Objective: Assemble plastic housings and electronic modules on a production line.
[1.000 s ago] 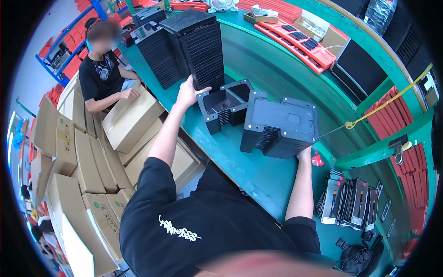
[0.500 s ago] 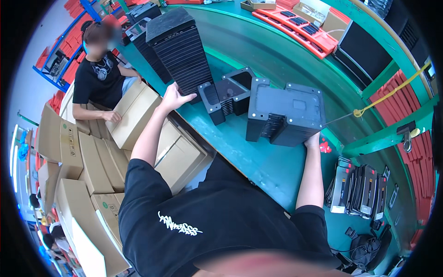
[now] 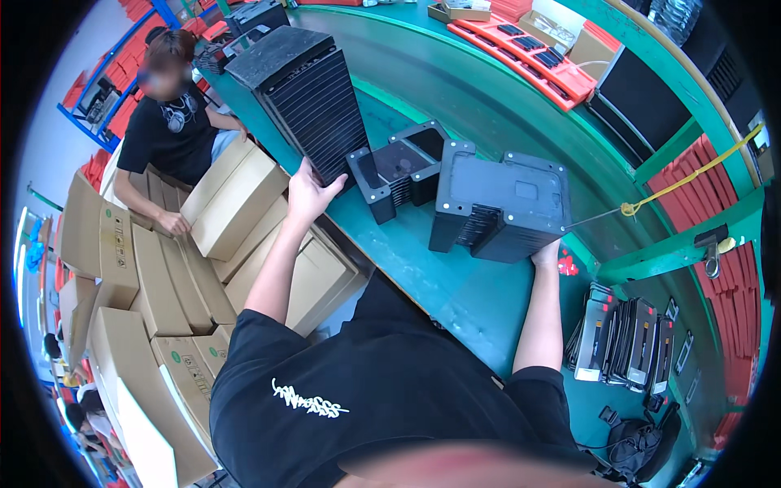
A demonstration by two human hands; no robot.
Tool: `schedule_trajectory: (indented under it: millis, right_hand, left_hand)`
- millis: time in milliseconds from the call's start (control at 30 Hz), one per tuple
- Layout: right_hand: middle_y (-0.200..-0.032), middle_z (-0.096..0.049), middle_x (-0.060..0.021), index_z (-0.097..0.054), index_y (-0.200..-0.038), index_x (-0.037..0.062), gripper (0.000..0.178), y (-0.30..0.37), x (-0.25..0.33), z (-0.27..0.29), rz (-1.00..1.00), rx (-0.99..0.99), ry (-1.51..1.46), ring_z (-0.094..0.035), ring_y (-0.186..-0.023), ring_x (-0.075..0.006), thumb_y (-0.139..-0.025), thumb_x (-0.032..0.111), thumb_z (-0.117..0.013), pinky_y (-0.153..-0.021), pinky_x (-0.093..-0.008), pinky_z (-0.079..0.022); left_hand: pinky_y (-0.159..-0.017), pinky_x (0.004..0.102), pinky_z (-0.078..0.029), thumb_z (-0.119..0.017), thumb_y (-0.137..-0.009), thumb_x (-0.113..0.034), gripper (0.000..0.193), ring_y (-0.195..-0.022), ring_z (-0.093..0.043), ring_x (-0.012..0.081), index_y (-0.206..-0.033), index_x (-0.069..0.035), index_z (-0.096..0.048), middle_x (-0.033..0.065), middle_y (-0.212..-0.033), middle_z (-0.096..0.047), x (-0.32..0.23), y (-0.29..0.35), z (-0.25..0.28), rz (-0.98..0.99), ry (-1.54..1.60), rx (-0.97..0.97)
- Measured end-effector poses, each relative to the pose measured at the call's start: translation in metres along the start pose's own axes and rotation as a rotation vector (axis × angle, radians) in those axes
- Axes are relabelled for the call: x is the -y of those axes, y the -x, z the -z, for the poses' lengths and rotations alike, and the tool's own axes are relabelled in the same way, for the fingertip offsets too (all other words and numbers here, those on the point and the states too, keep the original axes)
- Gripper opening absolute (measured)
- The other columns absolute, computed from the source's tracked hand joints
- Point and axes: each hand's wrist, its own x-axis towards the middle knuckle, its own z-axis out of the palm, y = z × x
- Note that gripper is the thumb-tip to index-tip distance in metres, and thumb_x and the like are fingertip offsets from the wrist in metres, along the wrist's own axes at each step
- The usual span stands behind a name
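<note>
Standing at the near edge of the green table [image 3: 455, 285], we press our right hand [image 3: 547, 254] against the near side of a short black tray stack [image 3: 503, 205], its fingers hidden so their grip is unclear, while our open left hand [image 3: 307, 192] rests flat against the tall black tray stack [image 3: 305, 102] farther left.

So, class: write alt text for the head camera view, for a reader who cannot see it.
A person in a black T-shirt leans over a green workbench, left hand against a tall stack of black trays, right hand under a shorter black tray stack. Cardboard boxes stand at the left, where another person works.
</note>
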Motion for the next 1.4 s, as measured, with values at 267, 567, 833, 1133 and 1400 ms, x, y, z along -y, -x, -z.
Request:
schedule_trajectory:
  millis: [267, 567, 833, 1133, 1400]
  right_hand:
    - [-0.137, -0.061, -0.0115, -0.052, -0.142, 0.0053, 0.061, -0.001, -0.001, 0.01, -0.003, -0.063, -0.044, -0.058, -0.123, -0.0267, -0.101, 0.05, -0.044, -0.104, -0.0421, -0.047]
    - [-0.136, -0.061, -0.011, -0.051, -0.143, 0.0051, 0.063, -0.003, -0.008, 0.008, -0.011, 0.009, -0.02, -0.058, -0.123, -0.0256, -0.101, 0.052, -0.046, -0.105, -0.0408, -0.047]
    - [-0.134, -0.062, -0.0106, -0.054, -0.139, 0.0053, 0.059, 0.0, 0.005, -0.001, -0.018, -0.032, -0.075, -0.058, -0.123, -0.0266, -0.102, 0.05, -0.046, -0.105, -0.04, -0.046]
    - [-0.094, -0.065, -0.0088, -0.063, -0.102, 0.0004, 0.03, 0.023, 0.149, -0.02, 0.528, -0.346, -0.1, -0.059, -0.085, -0.0185, -0.1, 0.026, -0.048, -0.077, -0.0331, -0.045]
    - [-0.074, -0.055, -0.004, -0.058, -0.083, 0.0043, 0.038, 0.157, 0.23, -0.162, 1.054, 0.194, 0.296, -0.048, -0.066, -0.0151, -0.102, 0.036, -0.051, -0.058, -0.0288, -0.035]
  left_hand:
    - [-0.114, 0.0487, -0.036, -0.09, -0.068, -0.048, 0.099, -0.134, -0.044, 0.0409, -0.145, -0.002, -0.048, 0.0282, -0.134, -0.051, -0.128, -0.033, 0.09, -0.531, -0.281, -0.534]
    - [-0.123, 0.0562, -0.018, -0.081, -0.075, -0.057, 0.072, -0.138, -0.046, 0.0407, -0.13, -0.012, -0.068, 0.028, -0.145, -0.05, -0.144, -0.096, 0.107, -0.394, -0.511, -0.226]
    - [-0.123, 0.0586, -0.016, -0.078, -0.082, -0.049, 0.066, -0.139, -0.046, 0.0411, -0.137, -0.014, -0.064, 0.0246, -0.147, -0.05, -0.144, -0.105, 0.106, -0.563, -0.411, -0.122]
    - [-0.109, 0.0365, -0.041, -0.053, -0.105, -0.026, 0.051, -0.13, -0.054, 0.0251, -0.148, 0.0, -0.043, 0.0149, -0.143, -0.054, 0.035, -0.066, 0.068, -0.202, 0.403, -0.477]
    - [-0.087, 0.0299, -0.048, -0.057, -0.104, -0.036, 0.049, -0.107, -0.06, 0.0189, -0.141, -0.006, -0.05, 0.0105, -0.133, -0.059, 0.163, -0.15, 0.063, 0.142, 0.641, -0.509]
